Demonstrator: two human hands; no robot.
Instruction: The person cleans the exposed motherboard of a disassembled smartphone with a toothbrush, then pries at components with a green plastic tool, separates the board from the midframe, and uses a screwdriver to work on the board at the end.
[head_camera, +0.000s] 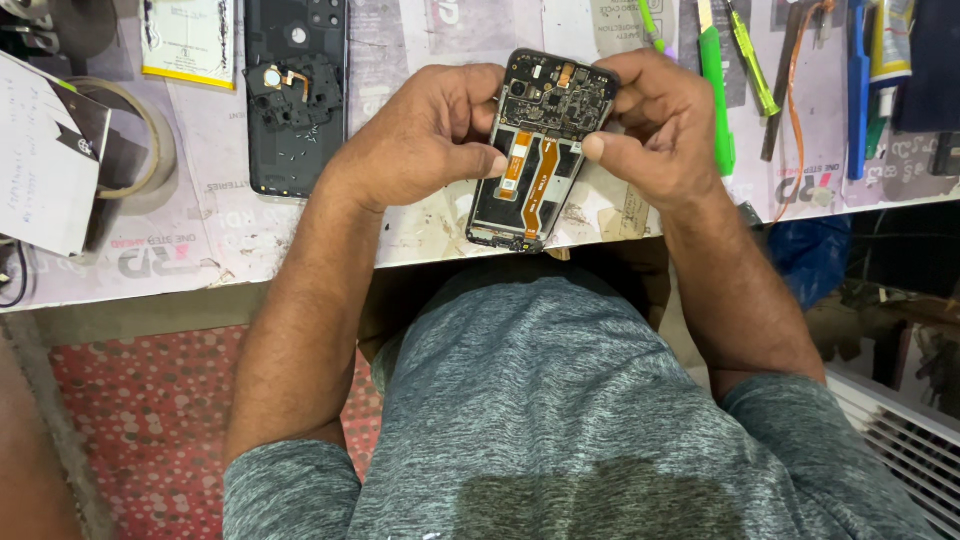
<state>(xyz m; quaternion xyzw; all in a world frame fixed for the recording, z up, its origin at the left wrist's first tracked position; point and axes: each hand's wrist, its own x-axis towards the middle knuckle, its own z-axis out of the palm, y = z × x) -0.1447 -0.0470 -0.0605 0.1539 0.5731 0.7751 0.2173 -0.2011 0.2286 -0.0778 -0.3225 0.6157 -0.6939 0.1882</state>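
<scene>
At the far left of the frame I see a roll of tape (130, 140) and a white card (45, 160) on the worktable (230, 240). Right of them, at upper left, lies a detached black back cover (297, 100). At centre my left hand (420, 135) is closed on the opened phone (540, 150), thumb pressed beside the orange flex cable (540, 180). My right hand (665, 125) grips the phone's top corner by the circuit board. I judge this an inspection or board-freeing step; next calls for a fine pry or pinch at the board. The phone's lower end overhangs the table edge, so it could drop. Green tools (718, 90) crowd the upper right; open room lies at centre-left.
</scene>
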